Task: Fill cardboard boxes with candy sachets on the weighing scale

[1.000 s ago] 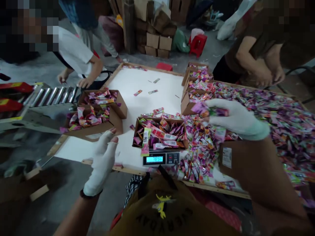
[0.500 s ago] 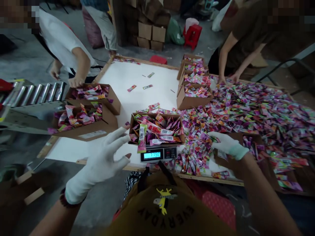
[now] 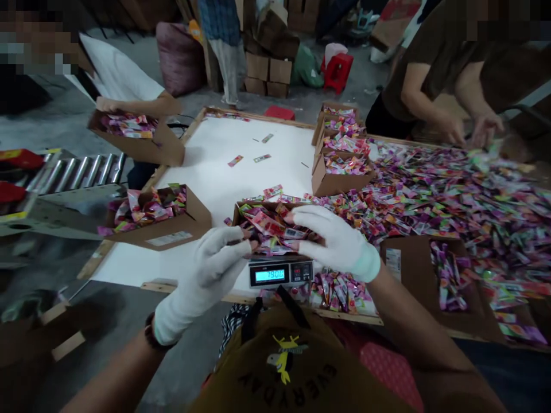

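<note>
A cardboard box point(image 3: 236, 213) full of small pink, purple and green sachets point(image 3: 267, 222) stands on a digital scale point(image 3: 282, 274) in front of me. The lit display seems to read about 7900. My left hand point(image 3: 210, 264), in a white glove with bare fingertips, reaches to the box's left front corner, fingers stretched toward the sachets. On the right side my right hand point(image 3: 333, 238), gloved alike, lies over the sachets with thumb and fingers apart. Both hands cover parts of the rim. Whether either one pinches a sachet is not plain.
At left, another filled box point(image 3: 167, 229) sits near a roller conveyor point(image 3: 81, 172). A co-worker point(image 3: 124, 74) holds a filled box point(image 3: 142, 143). More boxes point(image 3: 340, 183) stand at the back, beside a large sachet heap point(image 3: 430, 189). Another person's hands point(image 3: 477, 129) are over it. An open box point(image 3: 413, 287) lies right.
Both my hands have moved onto the box on the scale, the right from the heap. The green sachet over its front edge no longer shows there. The left co-worker has lifted a box.
</note>
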Tool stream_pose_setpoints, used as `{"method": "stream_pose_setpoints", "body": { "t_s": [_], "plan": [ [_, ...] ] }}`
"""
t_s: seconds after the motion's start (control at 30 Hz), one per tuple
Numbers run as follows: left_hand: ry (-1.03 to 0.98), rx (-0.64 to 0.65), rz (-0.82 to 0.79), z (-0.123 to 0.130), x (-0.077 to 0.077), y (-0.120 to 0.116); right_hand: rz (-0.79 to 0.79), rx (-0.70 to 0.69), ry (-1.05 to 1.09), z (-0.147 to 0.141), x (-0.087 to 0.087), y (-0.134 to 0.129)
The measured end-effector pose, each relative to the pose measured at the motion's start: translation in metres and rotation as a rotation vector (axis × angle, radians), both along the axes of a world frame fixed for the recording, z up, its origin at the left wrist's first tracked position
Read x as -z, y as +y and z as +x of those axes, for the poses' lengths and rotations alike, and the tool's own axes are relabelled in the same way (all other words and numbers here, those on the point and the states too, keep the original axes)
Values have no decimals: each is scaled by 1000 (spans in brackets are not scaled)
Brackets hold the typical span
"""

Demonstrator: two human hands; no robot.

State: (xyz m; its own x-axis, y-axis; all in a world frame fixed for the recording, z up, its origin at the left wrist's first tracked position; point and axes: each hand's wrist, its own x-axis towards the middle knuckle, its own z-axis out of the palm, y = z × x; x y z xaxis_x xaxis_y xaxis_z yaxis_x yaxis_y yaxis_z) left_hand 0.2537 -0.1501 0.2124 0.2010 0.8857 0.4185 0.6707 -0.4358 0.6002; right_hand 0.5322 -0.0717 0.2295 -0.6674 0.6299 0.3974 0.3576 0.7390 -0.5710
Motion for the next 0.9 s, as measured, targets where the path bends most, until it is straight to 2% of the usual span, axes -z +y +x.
{"method": "stream_pose_setpoints", "body": {
  "t_s": [0.1, 0.2, 0.27, 0.4, 0.5, 0.57, 0.7, 0.8, 0.9],
  "plan": [
    [-86, 63, 63, 23, -26, -2, 1, -94, -8, -22, -11, -9],
    [-165, 53, 87, 37, -37, 1, -34, -74, -80, -12, -15, -12],
    [-202, -61, 30, 28, -34, 4, -80, 34, -170, 18, -13, -11],
    [-389, -416, -201, -20, -13, 9, -86, 352, -476, 96, 2, -13],
    [-491, -568, -309, -50, 3, 14, -51, 454, -495, 119, 10, -17],
    [-489, -588, -349, -57, 11, 21, -36, 436, -389, 108, 10, -17],
    [-437, -546, -417, -55, 25, 41, -46, 364, -263, 57, 5, -5],
    [-377, -498, -479, -48, 35, 59, -100, 288, -291, 21, 8, 5],
    [-244, -424, -560, -37, 41, 72, -163, 260, -400, -6, 20, 11]
  ]
}}
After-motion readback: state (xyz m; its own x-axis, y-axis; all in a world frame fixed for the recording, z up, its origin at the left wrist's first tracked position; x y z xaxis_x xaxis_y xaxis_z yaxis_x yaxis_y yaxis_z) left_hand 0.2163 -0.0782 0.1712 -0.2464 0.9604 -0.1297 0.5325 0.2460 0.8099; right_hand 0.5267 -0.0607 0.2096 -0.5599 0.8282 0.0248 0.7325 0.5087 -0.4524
